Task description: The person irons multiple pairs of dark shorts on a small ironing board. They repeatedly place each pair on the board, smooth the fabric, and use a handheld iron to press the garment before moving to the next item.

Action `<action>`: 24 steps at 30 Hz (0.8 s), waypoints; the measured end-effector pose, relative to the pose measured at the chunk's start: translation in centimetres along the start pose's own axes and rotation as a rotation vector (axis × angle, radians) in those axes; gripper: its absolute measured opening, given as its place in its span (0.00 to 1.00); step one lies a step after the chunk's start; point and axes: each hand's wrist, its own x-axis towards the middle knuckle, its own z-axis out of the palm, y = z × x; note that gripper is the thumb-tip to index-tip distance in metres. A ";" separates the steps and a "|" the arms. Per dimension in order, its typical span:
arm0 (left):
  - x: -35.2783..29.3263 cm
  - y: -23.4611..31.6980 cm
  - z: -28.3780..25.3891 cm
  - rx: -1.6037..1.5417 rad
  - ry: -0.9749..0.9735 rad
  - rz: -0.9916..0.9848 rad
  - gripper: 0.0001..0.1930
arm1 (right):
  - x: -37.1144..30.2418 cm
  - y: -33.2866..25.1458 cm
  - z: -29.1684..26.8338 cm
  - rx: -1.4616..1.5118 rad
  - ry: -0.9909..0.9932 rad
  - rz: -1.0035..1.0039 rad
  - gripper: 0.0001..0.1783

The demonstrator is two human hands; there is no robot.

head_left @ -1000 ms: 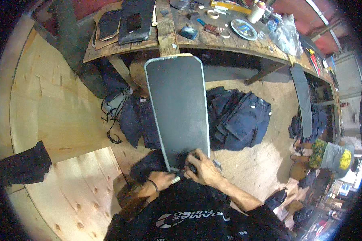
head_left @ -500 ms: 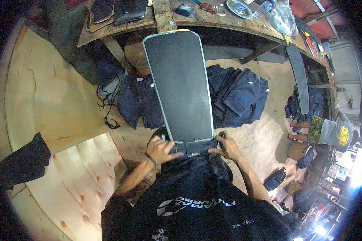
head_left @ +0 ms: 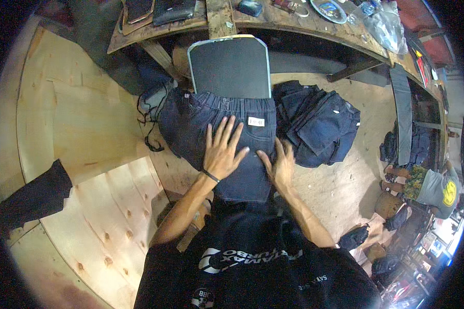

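Pressing both palms flat on dark jeans (head_left: pixel 227 139) pulled over the dark padded board (head_left: pixel 231 67). Left hand (head_left: pixel 222 152) fingers spread apart, nothing clamped; right hand (head_left: pixel 281 165) likewise flat, just beside it on the fabric's right edge. Step looks like smoothing the denim onto the board; next probably needs even tension w/ both hands. More folded jeans (head_left: pixel 317 121) right of my right hand. No containers holding anything that I can make out.

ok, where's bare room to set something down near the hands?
Bare wood lies left of the dark shorts, between the cord and a black cloth. Bare floor shows right of the right hand, below the garment pile. The bench is cluttered; the left hand presses the shorts.
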 end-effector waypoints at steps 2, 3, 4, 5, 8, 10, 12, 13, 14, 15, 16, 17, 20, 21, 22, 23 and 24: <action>0.6 -0.1 2.3 0.064 0.007 0.013 0.46 | 0.4 1.6 2.1 0.177 -0.069 0.059 0.31; 2.3 -0.7 3.3 0.077 0.024 0.007 0.46 | 2.1 2.2 3.1 0.239 0.045 -0.057 0.29; 4.6 -1.9 4.0 0.066 0.135 0.032 0.46 | 4.9 2.7 4.1 0.283 0.127 -0.135 0.27; 7.2 -3.1 4.5 0.080 0.244 0.056 0.46 | 7.6 3.0 4.7 0.320 0.189 -0.190 0.25; 10.9 -5.2 4.6 0.113 0.244 0.051 0.46 | 10.8 3.3 4.3 0.416 0.066 -0.209 0.30; 11.3 -5.3 3.7 0.094 0.247 0.072 0.47 | 9.9 3.1 3.2 0.361 -0.027 -0.179 0.39; 10.8 -4.5 2.5 0.103 0.217 0.080 0.47 | 7.0 2.9 2.2 0.346 -0.163 -0.062 0.52; 10.4 -3.9 1.8 0.156 0.283 0.231 0.49 | 5.7 3.0 1.9 0.300 -0.333 0.007 0.50; 10.7 -3.3 1.0 0.156 0.200 0.330 0.49 | 4.9 2.9 1.9 0.340 -0.234 -0.008 0.50; 11.3 -2.6 0.2 0.176 0.041 0.375 0.50 | 4.0 3.0 1.9 0.376 -0.170 -0.034 0.50; 11.7 -1.9 -0.6 0.130 0.046 0.340 0.49 | 3.6 3.1 2.1 0.326 -0.165 -0.008 0.50; 12.7 -1.2 -1.4 0.174 -0.148 0.306 0.48 | 3.5 3.1 2.4 0.307 -0.161 -0.002 0.49; 14.6 1.5 -3.6 0.295 -0.544 0.122 0.46 | 4.1 3.3 3.0 0.248 -0.094 -0.011 0.49; 15.0 2.5 -4.3 0.418 -0.743 0.085 0.47 | 4.1 3.2 3.0 0.205 -0.109 0.019 0.49; 15.2 3.5 -5.0 0.542 -0.756 0.094 0.44 | 4.2 3.2 3.0 0.218 -0.159 0.060 0.51; 15.1 4.3 -5.5 0.660 -0.815 0.109 0.42 | 4.0 3.1 2.9 0.253 -0.105 0.038 0.50; 14.9 4.8 -5.9 0.719 -0.752 0.046 0.40 | 3.9 3.0 2.7 0.257 -0.082 0.053 0.50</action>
